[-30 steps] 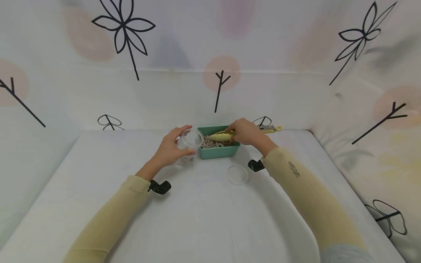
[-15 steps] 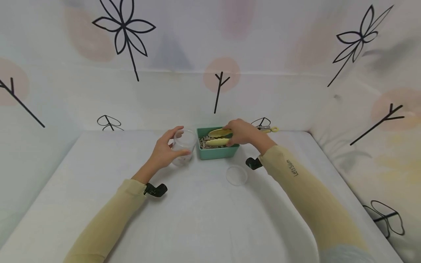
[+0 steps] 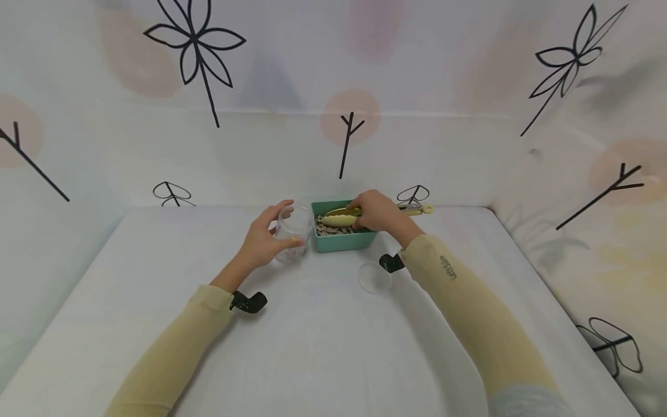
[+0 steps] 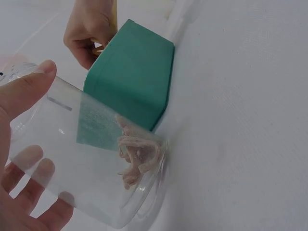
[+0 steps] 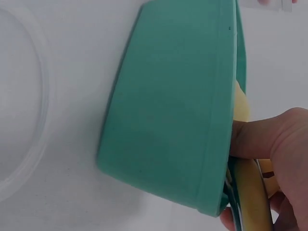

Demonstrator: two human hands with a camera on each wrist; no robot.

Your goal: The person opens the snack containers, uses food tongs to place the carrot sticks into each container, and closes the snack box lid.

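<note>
My left hand (image 3: 260, 238) grips a clear plastic jar (image 3: 294, 230) around its side. A few pinkish-beige, twisted pieces (image 4: 140, 153) lie at the jar's bottom in the left wrist view. Right beside the jar stands a green rectangular box (image 3: 344, 242), holding many greyish-beige pieces (image 3: 328, 230). My right hand (image 3: 383, 212) holds yellow-tipped tongs (image 3: 340, 221) over the box, thumb on one arm and fingers on the other. Their tips reach down into the pieces, and the box wall hides them in both wrist views.
A round clear lid (image 3: 375, 278) lies flat on the white tabletop (image 3: 333, 341), in front of the box. The tongs' handle end with its yellow ring (image 3: 428, 209) sticks out to the right. Behind the table hangs a patterned cloth (image 3: 271, 150).
My left hand has drawn the jar slightly left, away from the box. The tongs have spread, shifted left and come closer together again, low in the box. The lid stays put.
</note>
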